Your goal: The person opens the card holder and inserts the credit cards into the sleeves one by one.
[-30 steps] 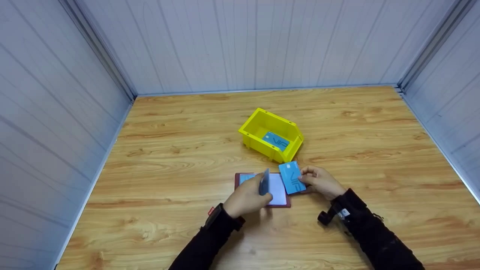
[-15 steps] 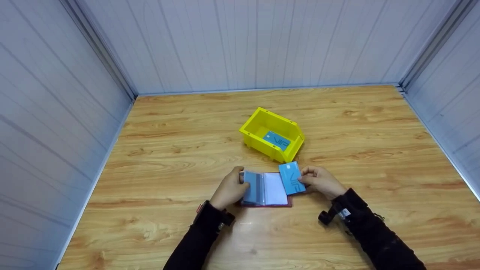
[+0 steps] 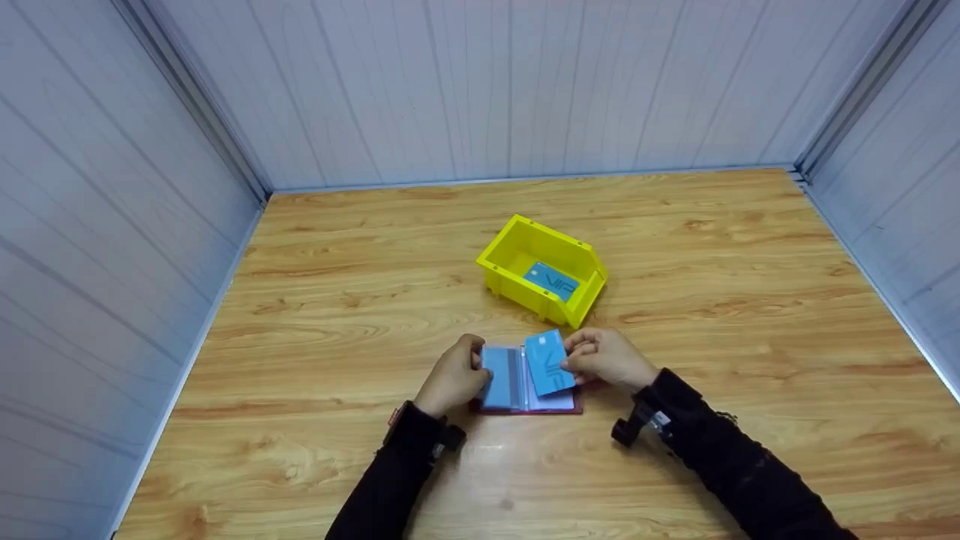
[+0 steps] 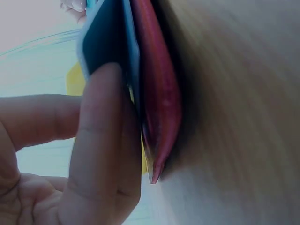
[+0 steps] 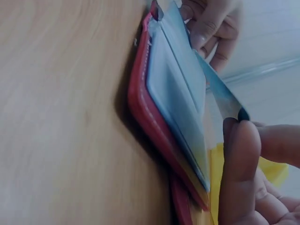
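Observation:
A red-covered card holder [image 3: 566,411] lies spread on the table, a blue card with a dark stripe showing in its left clear sleeve [image 3: 498,379]. My left hand [image 3: 452,377] holds that left side by its outer edge, thumb on top; the left wrist view shows a finger [image 4: 101,122] against the sleeve. Between thumb and fingers my right hand [image 3: 609,360] pinches a blue "VIP" card [image 3: 547,363] by its right edge. The card slants over the holder's right, white page [image 3: 555,403]. In the right wrist view the card [image 5: 220,93] stands tilted above the pages.
A yellow bin [image 3: 517,291] stands just behind the card holder, its low front facing right. Inside it lies another blue "VIP" card [image 3: 551,277]. Pale panel walls [image 3: 480,90] border the wooden table [image 3: 337,315] at the back and sides.
My left hand has turned a sleeve leaf over to the left and now holds it there. My right hand has carried the VIP card leftward, over the white page.

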Action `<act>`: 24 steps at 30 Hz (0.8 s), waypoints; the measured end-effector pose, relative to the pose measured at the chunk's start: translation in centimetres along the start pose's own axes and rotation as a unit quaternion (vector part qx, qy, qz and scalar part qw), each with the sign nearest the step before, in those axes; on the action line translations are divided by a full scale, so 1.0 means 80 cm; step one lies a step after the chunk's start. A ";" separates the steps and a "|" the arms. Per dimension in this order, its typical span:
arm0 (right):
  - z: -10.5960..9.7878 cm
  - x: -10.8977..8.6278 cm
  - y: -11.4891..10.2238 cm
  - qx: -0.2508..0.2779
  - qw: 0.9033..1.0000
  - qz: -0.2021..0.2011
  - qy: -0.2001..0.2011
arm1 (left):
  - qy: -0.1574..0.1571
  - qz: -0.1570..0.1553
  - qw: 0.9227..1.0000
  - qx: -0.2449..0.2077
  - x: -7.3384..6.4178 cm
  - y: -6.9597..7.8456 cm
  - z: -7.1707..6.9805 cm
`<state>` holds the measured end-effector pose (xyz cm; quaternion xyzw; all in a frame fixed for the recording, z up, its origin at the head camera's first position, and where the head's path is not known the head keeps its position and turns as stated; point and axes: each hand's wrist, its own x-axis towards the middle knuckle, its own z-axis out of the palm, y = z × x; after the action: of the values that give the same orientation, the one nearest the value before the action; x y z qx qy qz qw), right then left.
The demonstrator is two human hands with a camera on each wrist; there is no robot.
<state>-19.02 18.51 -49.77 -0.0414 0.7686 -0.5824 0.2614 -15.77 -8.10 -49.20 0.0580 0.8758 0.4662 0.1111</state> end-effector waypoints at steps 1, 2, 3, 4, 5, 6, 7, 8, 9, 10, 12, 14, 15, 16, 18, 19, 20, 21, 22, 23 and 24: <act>0.003 0.001 -0.001 0.000 1.000 0.002 -0.007 | 0.000 0.001 1.000 -0.001 0.000 0.000 0.000; 0.005 0.003 -0.001 0.000 1.000 0.004 -0.014 | 0.001 0.002 1.000 0.001 0.000 -0.001 0.000; 0.006 0.003 -0.002 0.000 1.000 0.005 -0.020 | 0.001 0.003 1.000 0.001 0.000 -0.001 0.000; 0.007 0.004 -0.002 0.000 1.000 0.006 -0.025 | 0.001 0.003 1.000 0.000 0.000 -0.002 0.000; 0.009 0.005 -0.002 -0.002 1.000 0.010 -0.027 | 0.000 0.002 1.000 -0.001 0.000 -0.002 0.000; 0.010 0.006 -0.003 -0.005 0.999 0.015 -0.028 | 0.000 0.004 1.000 0.000 0.000 -0.002 0.000; 0.011 0.006 -0.003 -0.009 0.999 0.020 -0.028 | 0.001 0.004 1.000 -0.001 0.000 -0.002 0.000; 0.012 0.007 -0.003 -0.013 0.999 0.025 -0.027 | 0.001 0.004 1.000 -0.001 0.000 -0.002 0.000; 0.013 0.007 -0.003 -0.016 0.999 0.028 -0.028 | 0.001 0.003 1.000 -0.002 0.000 -0.002 0.000; 0.014 0.008 -0.003 -0.017 0.999 0.030 -0.029 | 0.001 0.003 1.000 -0.002 0.000 -0.002 0.000; 0.015 0.009 -0.003 -0.018 0.999 0.034 -0.031 | -0.001 0.002 1.000 -0.005 0.000 -0.002 -0.001; 0.016 0.011 -0.003 -0.019 0.999 0.036 -0.034 | -0.001 -0.002 1.000 -0.009 0.001 -0.001 0.000; 0.017 0.011 -0.003 -0.019 0.999 0.036 -0.036 | -0.002 -0.003 1.000 -0.010 0.001 -0.001 0.000; 0.017 0.011 -0.004 -0.020 0.998 0.036 -0.038 | -0.002 -0.003 1.000 -0.011 0.001 -0.002 0.000; 0.017 0.012 -0.005 -0.023 0.998 0.035 -0.042 | -0.003 -0.004 1.000 -0.015 0.001 -0.002 0.000; 0.018 0.012 -0.005 -0.024 0.998 0.035 -0.043 | -0.004 -0.005 1.000 -0.017 0.001 -0.002 0.000; 0.017 0.012 -0.005 -0.027 0.998 0.034 -0.044 | -0.004 -0.005 1.000 -0.020 0.001 -0.002 0.000; 0.017 0.012 -0.005 -0.029 0.998 0.034 -0.046 | -0.005 -0.006 1.000 -0.023 0.001 -0.003 0.001; 0.017 0.011 -0.005 -0.031 0.998 0.035 -0.046 | -0.006 -0.006 1.000 -0.026 0.001 -0.003 0.001; 0.017 0.011 -0.005 -0.032 0.998 0.036 -0.048 | -0.008 -0.006 0.999 -0.030 0.001 -0.003 0.001; 0.016 0.010 -0.004 -0.033 0.998 0.036 -0.050 | -0.009 -0.006 0.999 -0.035 0.001 -0.004 0.001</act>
<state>-19.22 16.99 -49.98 -0.0510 0.7744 -0.5442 0.3186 -15.84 -8.21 -49.50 0.0529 0.8583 0.4951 0.1243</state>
